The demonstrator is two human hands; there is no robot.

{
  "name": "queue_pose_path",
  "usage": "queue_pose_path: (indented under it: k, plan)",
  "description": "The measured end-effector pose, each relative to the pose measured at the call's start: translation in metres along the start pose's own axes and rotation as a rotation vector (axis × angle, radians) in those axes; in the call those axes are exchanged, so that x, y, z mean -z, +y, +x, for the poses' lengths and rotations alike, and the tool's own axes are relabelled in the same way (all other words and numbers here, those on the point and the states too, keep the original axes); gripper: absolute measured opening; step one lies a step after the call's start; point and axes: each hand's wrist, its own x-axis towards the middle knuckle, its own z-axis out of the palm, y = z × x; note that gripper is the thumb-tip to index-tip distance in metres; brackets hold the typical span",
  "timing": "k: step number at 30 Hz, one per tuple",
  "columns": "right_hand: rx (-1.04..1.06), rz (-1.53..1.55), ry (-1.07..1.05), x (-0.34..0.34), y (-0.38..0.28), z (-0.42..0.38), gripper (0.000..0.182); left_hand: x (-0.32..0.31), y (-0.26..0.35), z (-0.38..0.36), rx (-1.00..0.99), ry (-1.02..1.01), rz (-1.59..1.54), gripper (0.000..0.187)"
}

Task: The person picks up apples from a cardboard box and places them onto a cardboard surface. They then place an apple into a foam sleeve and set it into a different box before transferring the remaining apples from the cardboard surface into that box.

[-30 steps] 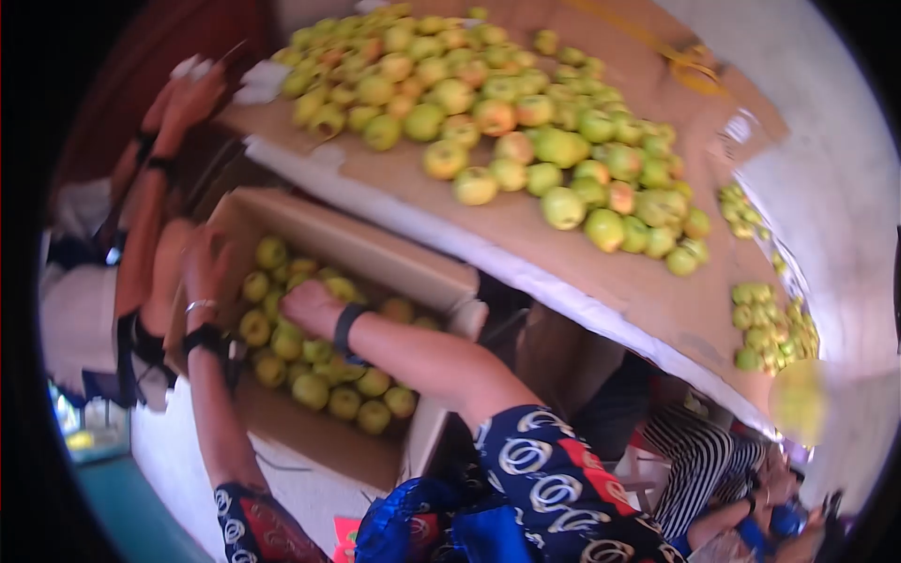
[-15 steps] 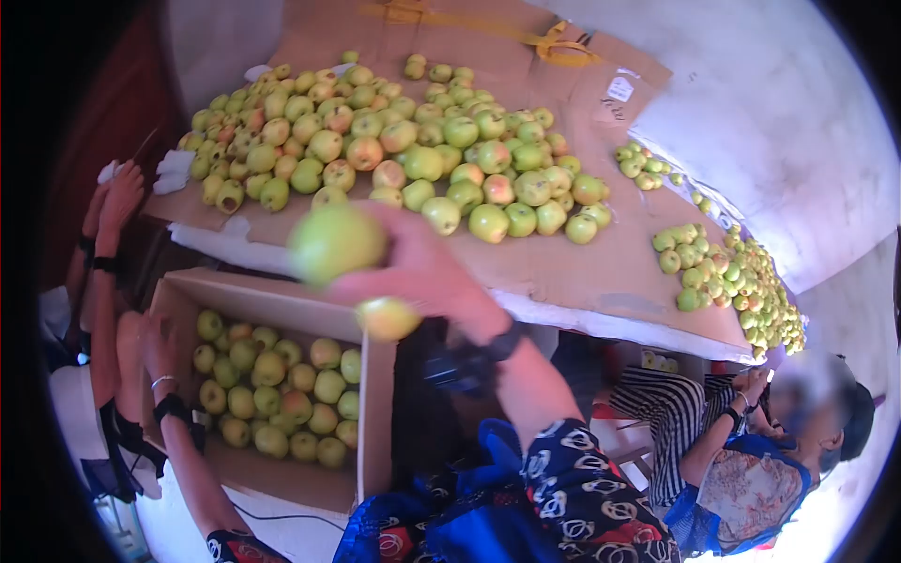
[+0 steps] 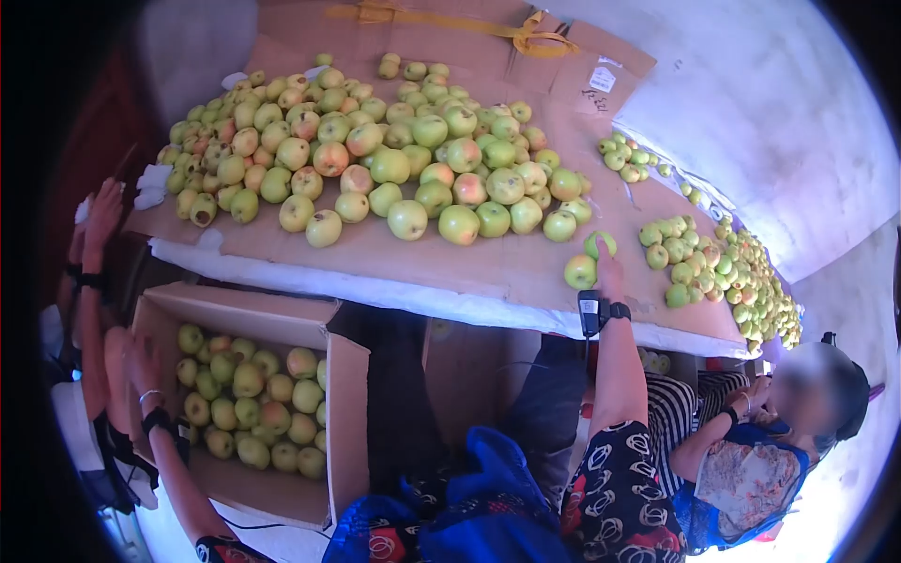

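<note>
Over the front right of the cardboard-covered table (image 3: 450, 272), my right hand (image 3: 610, 269) is closed on a green apple (image 3: 599, 245). A second, yellow-green apple (image 3: 579, 272) is right beside it at my fingers. My left hand (image 3: 142, 364) is at the left wall of an open cardboard box (image 3: 349, 413), its fingers bent over the rim. Inside the box lies a layer of yellow-green apples (image 3: 248, 379), some with a reddish blush. A wide heap of similar apples (image 3: 389, 166) covers the table behind, a few with dark spots.
Smaller apple piles (image 3: 694, 258) lie at the table's right end. A seated person (image 3: 741, 479) in a floral top and cap is at the right. Another person's hands (image 3: 105, 211) show at the far left, beside white cloth (image 3: 152, 186). Yellow strap (image 3: 540, 36) lies across the back cardboard.
My right hand has swung from above the box's right side to the table's front right, carrying the apples with it. My left hand has stayed at the box wall.
</note>
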Motion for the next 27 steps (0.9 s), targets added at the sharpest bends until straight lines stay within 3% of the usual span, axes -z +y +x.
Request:
queue_pose_path:
  k: [4,5,7,9,12,13,14,15,16,17,19,22,23,24,26,27]
  plan:
    - [0.173,-0.330,-0.046,-0.012,0.006,0.007,0.061,-0.010,-0.008,-0.006,0.044,-0.008,-0.007,0.038]
    - [0.312,-0.374,-0.059,-0.009,0.018,0.018,0.055,-0.012,-0.012,-0.007,0.057,-0.008,0.004,0.038]
    - [0.595,-0.453,-0.090,0.010,0.044,0.047,0.044,-0.022,-0.019,-0.010,-0.189,0.331,0.091,0.039]
    - [0.793,-0.587,-0.134,0.020,0.057,0.058,0.042,-0.007,-0.003,-0.011,-0.199,0.257,-0.043,0.038]
    - [0.793,-0.711,-0.174,0.047,0.059,0.064,0.048,0.007,0.012,-0.022,-0.179,0.242,-0.229,0.037]
    - [0.786,-0.710,-0.191,0.053,0.060,0.076,0.050,0.021,0.030,-0.009,0.052,-0.035,-0.212,0.033]
    - [0.786,-0.692,-0.203,0.058,0.059,0.086,0.052,0.024,0.038,-0.012,0.005,0.158,-0.035,0.029]
    - [0.795,-0.689,-0.215,0.063,0.063,0.101,0.055,0.040,0.051,-0.011,0.085,0.072,-0.016,0.027]
    - [0.804,-0.671,-0.224,0.064,0.066,0.107,0.058,0.026,0.040,-0.012,0.015,0.250,0.023,0.024]
    - [0.816,-0.682,-0.258,0.053,0.050,0.096,0.058,0.026,0.037,-0.011,0.013,0.228,-0.004,0.024]
    - [0.432,-0.173,-0.265,0.038,0.042,0.067,0.063,0.033,0.042,-0.012,0.039,0.187,0.007,0.026]
    - [0.456,-0.306,-0.138,0.011,0.024,0.011,0.062,0.030,0.041,-0.010,0.042,0.167,-0.012,0.028]
    - [0.156,-0.074,-0.096,-0.011,-0.007,-0.033,0.063,0.032,0.041,-0.011,0.027,0.174,-0.017,0.028]
    - [0.157,-0.086,-0.105,-0.004,-0.001,-0.016,0.063,0.034,0.042,-0.013,0.038,0.164,-0.016,0.028]
    - [0.600,-0.394,-0.091,0.016,0.008,0.030,0.057,0.037,0.046,-0.011,0.075,0.128,-0.042,0.029]
    - [0.558,-0.581,0.078,-0.015,-0.024,-0.045,0.054,0.037,0.047,-0.012,0.089,0.126,-0.041,0.029]
